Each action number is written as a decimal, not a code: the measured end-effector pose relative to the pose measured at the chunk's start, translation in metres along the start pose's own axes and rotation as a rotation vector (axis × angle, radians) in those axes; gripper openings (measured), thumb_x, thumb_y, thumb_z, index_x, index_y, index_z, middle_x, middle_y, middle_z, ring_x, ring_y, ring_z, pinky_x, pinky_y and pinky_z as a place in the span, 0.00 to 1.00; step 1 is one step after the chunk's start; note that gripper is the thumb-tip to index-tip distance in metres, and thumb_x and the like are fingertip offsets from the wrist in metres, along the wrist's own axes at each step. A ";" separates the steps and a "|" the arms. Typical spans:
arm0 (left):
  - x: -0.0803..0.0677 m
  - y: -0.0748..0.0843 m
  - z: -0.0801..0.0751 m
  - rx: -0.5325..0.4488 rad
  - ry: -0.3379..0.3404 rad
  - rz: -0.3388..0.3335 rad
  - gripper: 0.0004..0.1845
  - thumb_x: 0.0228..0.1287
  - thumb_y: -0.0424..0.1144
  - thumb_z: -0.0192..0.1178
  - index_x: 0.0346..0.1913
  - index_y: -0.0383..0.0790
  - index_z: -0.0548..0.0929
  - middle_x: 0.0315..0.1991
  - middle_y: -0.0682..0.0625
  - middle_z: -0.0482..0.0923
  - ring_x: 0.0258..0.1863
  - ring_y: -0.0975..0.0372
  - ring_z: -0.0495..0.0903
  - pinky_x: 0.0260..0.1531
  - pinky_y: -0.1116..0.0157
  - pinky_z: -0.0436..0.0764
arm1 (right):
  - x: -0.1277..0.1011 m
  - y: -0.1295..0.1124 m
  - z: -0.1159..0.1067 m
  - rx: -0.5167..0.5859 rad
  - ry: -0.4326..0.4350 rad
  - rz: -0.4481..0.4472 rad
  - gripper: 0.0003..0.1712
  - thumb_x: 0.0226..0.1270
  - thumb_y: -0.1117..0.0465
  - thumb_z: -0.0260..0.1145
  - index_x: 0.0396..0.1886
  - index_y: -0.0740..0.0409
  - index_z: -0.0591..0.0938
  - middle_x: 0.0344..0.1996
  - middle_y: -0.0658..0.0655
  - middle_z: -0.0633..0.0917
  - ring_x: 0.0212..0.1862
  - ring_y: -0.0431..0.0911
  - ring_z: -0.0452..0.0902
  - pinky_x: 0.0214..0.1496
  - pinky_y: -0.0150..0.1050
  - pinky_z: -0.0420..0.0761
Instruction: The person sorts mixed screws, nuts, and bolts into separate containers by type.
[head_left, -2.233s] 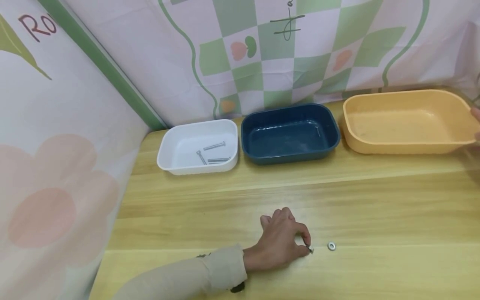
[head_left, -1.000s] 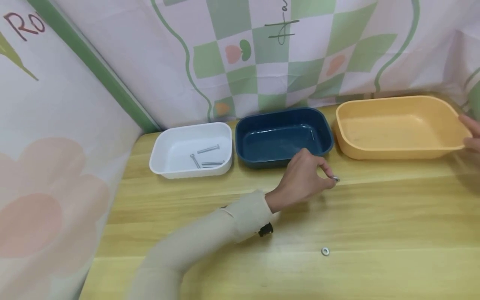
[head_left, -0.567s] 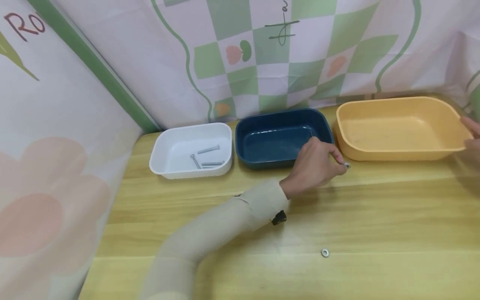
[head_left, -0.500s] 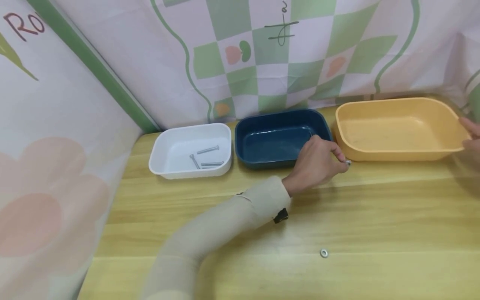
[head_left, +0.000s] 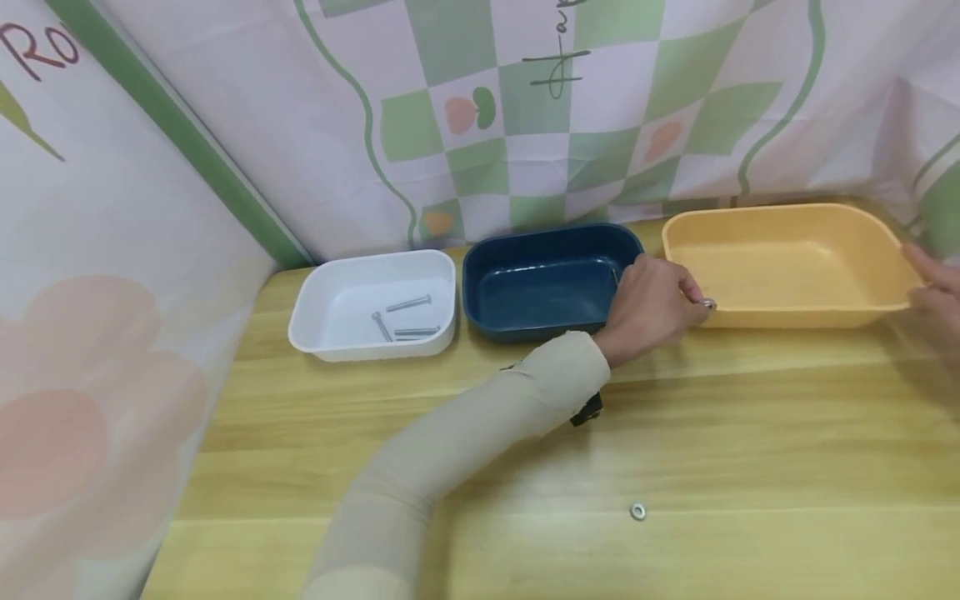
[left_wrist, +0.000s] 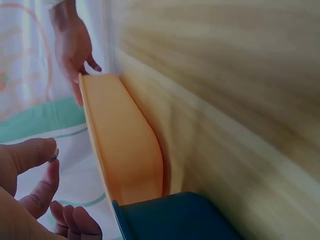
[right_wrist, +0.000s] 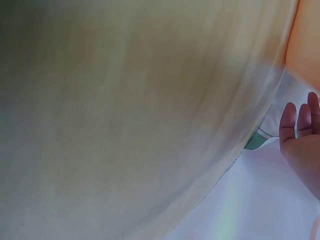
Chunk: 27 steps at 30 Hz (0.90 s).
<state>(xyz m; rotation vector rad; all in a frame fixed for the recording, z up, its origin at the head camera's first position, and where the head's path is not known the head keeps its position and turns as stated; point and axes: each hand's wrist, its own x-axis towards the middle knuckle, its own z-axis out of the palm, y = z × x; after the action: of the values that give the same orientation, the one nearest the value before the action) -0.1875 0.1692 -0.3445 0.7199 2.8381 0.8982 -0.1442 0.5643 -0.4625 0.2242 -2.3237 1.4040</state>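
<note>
My left hand (head_left: 651, 307) pinches a small silver washer (head_left: 708, 304) between thumb and forefinger. It is at the near left corner of the yellow tray (head_left: 810, 317), with the washer at the rim. In the left wrist view the washer (left_wrist: 54, 155) shows as a small glint between the fingertips. My right hand (head_left: 936, 287) is partly cut off by the frame's edge and touches the right end of the yellow tray. Its fingers look extended in the right wrist view (right_wrist: 302, 135). Another washer (head_left: 637, 512) lies flat on the wooden table (head_left: 750, 450).
A white tray (head_left: 330, 352) holding several metal bolts stands at the back left. Beside it is a dark blue tray (head_left: 525, 335) with a thin piece near its right end, partly behind my left hand. A printed cloth (head_left: 540, 150) hangs behind the trays.
My left hand has picked the washer off the table and carried it up and right to the yellow tray. My right hand stays at that tray's end. The view has shifted slightly.
</note>
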 end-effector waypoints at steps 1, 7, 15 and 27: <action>0.002 0.001 0.001 0.008 0.005 -0.011 0.12 0.56 0.47 0.75 0.19 0.56 0.85 0.20 0.68 0.75 0.25 0.74 0.70 0.26 0.77 0.68 | -0.002 -0.005 0.002 0.032 -0.007 0.014 0.30 0.77 0.73 0.50 0.64 0.34 0.76 0.63 0.29 0.71 0.58 0.20 0.68 0.54 0.13 0.62; 0.015 0.002 0.008 0.064 0.031 -0.047 0.12 0.57 0.46 0.73 0.18 0.58 0.85 0.24 0.68 0.75 0.31 0.73 0.69 0.34 0.77 0.67 | -0.009 -0.033 0.008 0.297 -0.039 0.163 0.28 0.78 0.72 0.50 0.65 0.38 0.75 0.62 0.28 0.73 0.64 0.20 0.62 0.58 0.13 0.58; 0.031 0.006 0.019 0.112 0.010 -0.076 0.13 0.59 0.51 0.72 0.18 0.59 0.85 0.25 0.68 0.74 0.38 0.73 0.69 0.48 0.76 0.65 | -0.006 -0.044 0.008 0.184 -0.072 0.248 0.33 0.79 0.71 0.44 0.71 0.31 0.66 0.61 0.20 0.68 0.63 0.15 0.56 0.64 0.16 0.41; 0.038 0.009 0.028 0.115 0.019 -0.120 0.13 0.56 0.51 0.74 0.18 0.59 0.84 0.30 0.63 0.74 0.41 0.69 0.70 0.44 0.73 0.67 | -0.005 -0.057 0.004 -0.260 -0.227 0.329 0.35 0.80 0.60 0.41 0.78 0.29 0.44 0.69 0.21 0.45 0.71 0.29 0.32 0.71 0.33 0.28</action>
<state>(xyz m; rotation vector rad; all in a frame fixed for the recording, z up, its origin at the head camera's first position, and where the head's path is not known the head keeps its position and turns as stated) -0.2114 0.2077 -0.3603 0.5478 2.9331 0.7346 -0.1213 0.5337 -0.4204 -0.0846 -2.8027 1.2507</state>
